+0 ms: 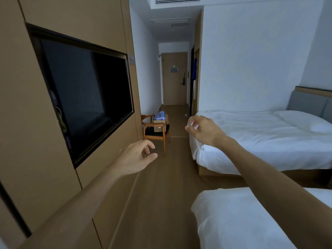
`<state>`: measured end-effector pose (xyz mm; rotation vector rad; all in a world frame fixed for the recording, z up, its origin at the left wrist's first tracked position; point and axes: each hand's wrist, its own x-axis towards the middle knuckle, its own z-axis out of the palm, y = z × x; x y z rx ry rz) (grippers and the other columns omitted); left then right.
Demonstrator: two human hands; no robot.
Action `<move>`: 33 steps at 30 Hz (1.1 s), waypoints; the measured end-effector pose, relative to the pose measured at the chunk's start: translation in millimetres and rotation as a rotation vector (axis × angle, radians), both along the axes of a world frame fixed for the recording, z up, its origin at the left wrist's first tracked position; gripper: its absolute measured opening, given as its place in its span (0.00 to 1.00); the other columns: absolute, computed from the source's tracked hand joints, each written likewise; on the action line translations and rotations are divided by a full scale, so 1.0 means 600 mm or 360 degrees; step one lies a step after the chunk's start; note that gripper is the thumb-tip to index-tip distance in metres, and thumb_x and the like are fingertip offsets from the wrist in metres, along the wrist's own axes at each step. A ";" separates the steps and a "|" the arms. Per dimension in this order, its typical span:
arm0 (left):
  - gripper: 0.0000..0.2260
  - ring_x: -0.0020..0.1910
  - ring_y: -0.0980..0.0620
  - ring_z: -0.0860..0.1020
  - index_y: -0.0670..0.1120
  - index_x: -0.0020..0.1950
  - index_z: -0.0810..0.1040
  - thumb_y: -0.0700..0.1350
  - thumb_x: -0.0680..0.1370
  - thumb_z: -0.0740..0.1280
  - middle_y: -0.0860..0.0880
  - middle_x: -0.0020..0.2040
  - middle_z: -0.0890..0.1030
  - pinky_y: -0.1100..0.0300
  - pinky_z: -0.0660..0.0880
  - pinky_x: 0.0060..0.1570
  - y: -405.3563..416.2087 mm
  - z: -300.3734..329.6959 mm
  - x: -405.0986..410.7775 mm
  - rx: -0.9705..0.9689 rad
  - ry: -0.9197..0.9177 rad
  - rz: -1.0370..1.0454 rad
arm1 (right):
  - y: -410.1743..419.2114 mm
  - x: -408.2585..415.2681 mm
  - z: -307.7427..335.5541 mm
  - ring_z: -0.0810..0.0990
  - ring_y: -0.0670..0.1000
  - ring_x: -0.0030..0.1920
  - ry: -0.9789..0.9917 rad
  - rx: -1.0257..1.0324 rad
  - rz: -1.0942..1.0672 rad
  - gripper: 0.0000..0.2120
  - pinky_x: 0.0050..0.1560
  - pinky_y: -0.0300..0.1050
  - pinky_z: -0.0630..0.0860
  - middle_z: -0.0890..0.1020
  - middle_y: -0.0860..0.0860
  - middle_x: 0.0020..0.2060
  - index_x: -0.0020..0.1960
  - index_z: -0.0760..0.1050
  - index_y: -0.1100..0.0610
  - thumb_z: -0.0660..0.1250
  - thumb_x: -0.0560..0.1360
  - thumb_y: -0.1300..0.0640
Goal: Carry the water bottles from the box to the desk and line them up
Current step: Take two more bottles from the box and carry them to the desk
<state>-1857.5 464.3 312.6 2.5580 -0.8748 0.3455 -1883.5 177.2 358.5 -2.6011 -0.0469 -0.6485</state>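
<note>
Ahead of both empty, loosely curled hands, left hand point(137, 157) and right hand point(202, 130), box point(159, 121) of bottles point(159, 115) perches on chair point(156, 131); risk: careless lifting tips it.

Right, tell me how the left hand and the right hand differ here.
The left hand hangs lower and nearer the dark wall-mounted television; the right hand is raised higher, in front of the white-sheeted bed. Both hold nothing, fingers loosely curled, arms stretched toward the far cardboard box of bottles.
</note>
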 end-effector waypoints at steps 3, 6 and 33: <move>0.14 0.41 0.67 0.76 0.65 0.57 0.68 0.67 0.74 0.59 0.65 0.48 0.75 0.61 0.74 0.44 -0.023 -0.004 0.085 -0.0034 0.0003 0.0002 | -0.021 0.092 -0.004 0.77 0.47 0.49 -0.0005 -0.0014 0.0022 0.16 0.47 0.41 0.73 0.78 0.47 0.53 0.61 0.73 0.50 0.61 0.79 0.42; 0.13 0.42 0.65 0.76 0.65 0.57 0.69 0.66 0.75 0.59 0.64 0.49 0.75 0.66 0.71 0.39 -0.043 -0.015 0.175 -0.0049 0.0037 -0.0020 | -0.038 0.189 -0.015 0.77 0.47 0.49 -0.0005 -0.0031 0.0020 0.16 0.49 0.43 0.76 0.78 0.47 0.53 0.61 0.72 0.50 0.61 0.79 0.42; 0.09 0.40 0.68 0.74 0.64 0.55 0.70 0.62 0.77 0.63 0.65 0.44 0.76 0.62 0.70 0.39 -0.326 -0.037 1.074 -0.0068 0.0074 -0.0184 | -0.308 1.035 -0.037 0.78 0.48 0.49 -0.0012 -0.0030 -0.0138 0.16 0.52 0.45 0.76 0.79 0.49 0.53 0.61 0.73 0.51 0.61 0.79 0.43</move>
